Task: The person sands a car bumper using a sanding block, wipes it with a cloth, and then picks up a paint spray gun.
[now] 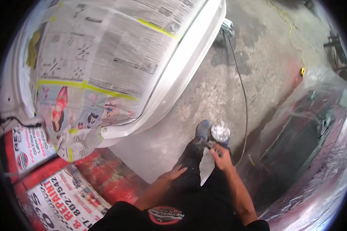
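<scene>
My right hand (222, 157) is wrapped round the handle of what looks like a spray gun (208, 144), held low in front of my legs. A shiny round silver cup (220, 131) shows just beyond the fingers, above my shoe. My left hand (176, 173) lies against my dark trousers with its fingers stretched out, holding nothing. Ahead on the left is a white car panel (189, 63), nearest to my left hand. Newspaper masking (115, 50) covers the area beside that panel, joined with yellow tape (112, 92).
A dark hose (243, 86) runs along the concrete floor (204, 92) on my right. Plastic sheeting (320, 184) drapes a dark red surface there. A yellow cord (290, 30) lies farther off. Printed signs (67, 196) stand on the red surface (108, 171) at lower left.
</scene>
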{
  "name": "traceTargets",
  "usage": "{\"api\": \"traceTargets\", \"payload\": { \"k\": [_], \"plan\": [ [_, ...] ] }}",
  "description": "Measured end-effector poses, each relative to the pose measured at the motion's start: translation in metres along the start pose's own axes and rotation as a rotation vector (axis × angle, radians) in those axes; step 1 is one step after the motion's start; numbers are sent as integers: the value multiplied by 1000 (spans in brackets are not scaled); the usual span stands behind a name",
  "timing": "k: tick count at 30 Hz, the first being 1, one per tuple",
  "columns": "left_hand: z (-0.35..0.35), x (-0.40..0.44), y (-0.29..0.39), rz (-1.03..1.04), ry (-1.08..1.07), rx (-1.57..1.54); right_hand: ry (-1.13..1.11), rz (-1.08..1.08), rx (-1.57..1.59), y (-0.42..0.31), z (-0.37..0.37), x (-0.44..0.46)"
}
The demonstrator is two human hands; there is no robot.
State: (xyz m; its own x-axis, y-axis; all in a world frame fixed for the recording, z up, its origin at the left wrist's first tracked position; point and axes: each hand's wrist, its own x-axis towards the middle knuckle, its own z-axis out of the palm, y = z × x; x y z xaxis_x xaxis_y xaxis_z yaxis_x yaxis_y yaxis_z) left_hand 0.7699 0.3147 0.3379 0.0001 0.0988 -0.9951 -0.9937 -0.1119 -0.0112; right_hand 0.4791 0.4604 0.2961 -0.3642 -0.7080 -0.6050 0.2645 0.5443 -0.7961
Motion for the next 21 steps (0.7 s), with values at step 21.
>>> {"api": "traceTargets", "payload": {
  "k": [21],
  "plan": [
    [86, -44, -404, 71, 191, 367, 690, 54, 510, 73, 32, -310]
  ]
}}
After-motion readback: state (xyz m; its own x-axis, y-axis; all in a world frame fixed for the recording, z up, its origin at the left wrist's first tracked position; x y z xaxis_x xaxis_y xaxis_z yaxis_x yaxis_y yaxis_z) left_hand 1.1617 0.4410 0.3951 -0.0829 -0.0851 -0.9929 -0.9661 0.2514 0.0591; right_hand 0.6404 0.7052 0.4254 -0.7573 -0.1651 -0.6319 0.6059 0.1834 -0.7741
